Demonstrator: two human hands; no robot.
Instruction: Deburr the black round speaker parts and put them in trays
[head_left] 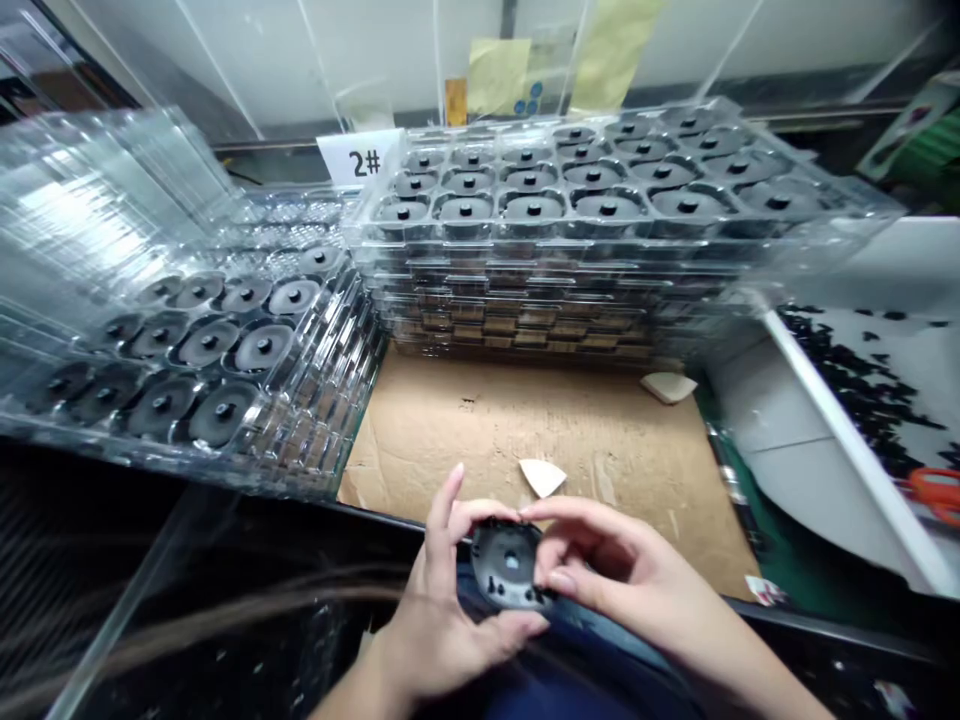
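Note:
Both hands hold a round black moulded part (506, 565) up close to my body, its underside facing me, with a shiny centre and small pegs. My left hand (442, 610) cups its lower left rim with the fingers spread. My right hand (600, 550) pinches its right edge between thumb and fingers. Clear plastic blister trays (570, 225) stacked high in front of me hold rows of similar round parts with central knobs. A second stack of trays (202, 345) lies tilted to the left, also filled with them.
Brown cardboard (457, 430) covers the bench below the stacks, with pale triangular scraps (543, 477) on it. A white "2#" card (360, 160) stands behind the trays. White sheeting with black specks (847, 420) and orange-handled scissors (934, 495) lie to the right.

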